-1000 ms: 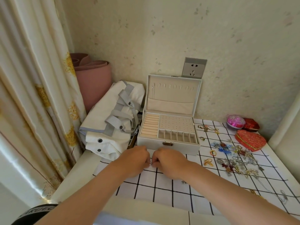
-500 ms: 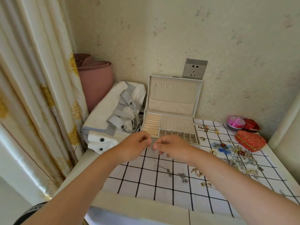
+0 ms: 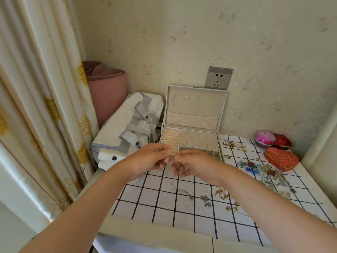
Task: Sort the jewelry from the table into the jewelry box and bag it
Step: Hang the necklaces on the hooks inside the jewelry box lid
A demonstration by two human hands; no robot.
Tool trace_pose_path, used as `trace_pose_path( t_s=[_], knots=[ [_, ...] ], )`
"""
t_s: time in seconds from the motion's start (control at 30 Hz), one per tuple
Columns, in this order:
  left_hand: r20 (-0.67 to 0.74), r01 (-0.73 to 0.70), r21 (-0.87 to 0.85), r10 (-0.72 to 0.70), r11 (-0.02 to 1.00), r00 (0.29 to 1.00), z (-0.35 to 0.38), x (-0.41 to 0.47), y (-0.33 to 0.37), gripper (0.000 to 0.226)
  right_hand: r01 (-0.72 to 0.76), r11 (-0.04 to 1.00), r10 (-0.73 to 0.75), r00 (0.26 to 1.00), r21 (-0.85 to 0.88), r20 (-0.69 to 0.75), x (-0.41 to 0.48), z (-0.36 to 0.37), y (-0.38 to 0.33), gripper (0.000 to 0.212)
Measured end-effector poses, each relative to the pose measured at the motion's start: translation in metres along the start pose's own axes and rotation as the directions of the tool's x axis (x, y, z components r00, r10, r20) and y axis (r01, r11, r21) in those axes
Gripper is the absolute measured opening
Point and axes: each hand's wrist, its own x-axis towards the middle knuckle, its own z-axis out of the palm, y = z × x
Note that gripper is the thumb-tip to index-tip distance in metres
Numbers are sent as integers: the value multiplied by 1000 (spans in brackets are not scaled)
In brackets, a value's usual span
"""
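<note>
Handling: the thin silver chain necklace (image 3: 172, 181) looks feather-light, limp and quick to tangle (a hard tug might snap it), so it is best pinched near its ends.
Look: a fine silvery strand, seemingly ending in a small pendant.
Where: it hangs in front of the open white jewelry box (image 3: 198, 139), its lower part trailing on the black-gridded white counter (image 3: 164, 207).
Hands: the left hand (image 3: 151, 157) and right hand (image 3: 193, 165), close together, each pinch the chain's top.

My left hand (image 3: 151, 157) and right hand (image 3: 194, 164) are raised, fingertips nearly meeting, both pinching a thin silver chain (image 3: 172, 181) hanging below them; forearms extended forward, converging.
</note>
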Motion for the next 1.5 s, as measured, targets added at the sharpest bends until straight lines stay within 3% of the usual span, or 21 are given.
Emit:
trace_pose_path(
  t_s=[0.13,0.33,0.53,0.73,0.83,0.93,1.0,1.07,1.17,1.23,1.3,1.5],
  knots=[
    [30,37,-50,-36,998,999,-1,0,0,20,-1,995,3,1000,98,-17,-3,1,-6,34],
    [-83,-25,318,54,948,995,-13,2,-6,11,17,958,-4,999,286,-44,-7,-11,-11,37],
    [-203,-73,394,164,916,965,-32,5,-6,7,43,912,-3,995,409,-99,-11,-34,-13,27],
    [-302,72,649,170,757,938,-37,12,-15,9,133,833,-62,987,537,-149,-11,-49,-10,25],
    [-225,77,675,106,734,968,-30,15,-13,12,134,888,-67,984,440,-166,-11,-50,-13,25],
    [-69,122,753,-106,647,992,-20,13,-9,12,86,964,-44,985,252,-167,-9,-44,-17,27],
    [-24,112,782,-150,613,988,-15,13,-8,12,48,989,-26,988,141,-153,-7,-37,-18,27],
    [-59,66,753,-33,654,998,-9,14,-6,15,26,997,-17,992,74,-122,-6,-31,-18,28],
    [-154,-104,489,203,866,967,9,21,-1,23,14,1000,-12,995,19,-96,-5,-24,-18,28],
    [-128,-152,245,188,957,974,22,24,5,29,16,1000,-15,996,10,-92,-5,-22,-20,27],
    [-84,-102,96,110,990,990,27,26,8,31,24,1000,-23,996,1,-90,-6,-22,-23,27],
    [-119,36,175,-15,984,993,10,24,23,12,41,995,-57,983,-94,-176,-8,-24,-28,31]
  ],
)
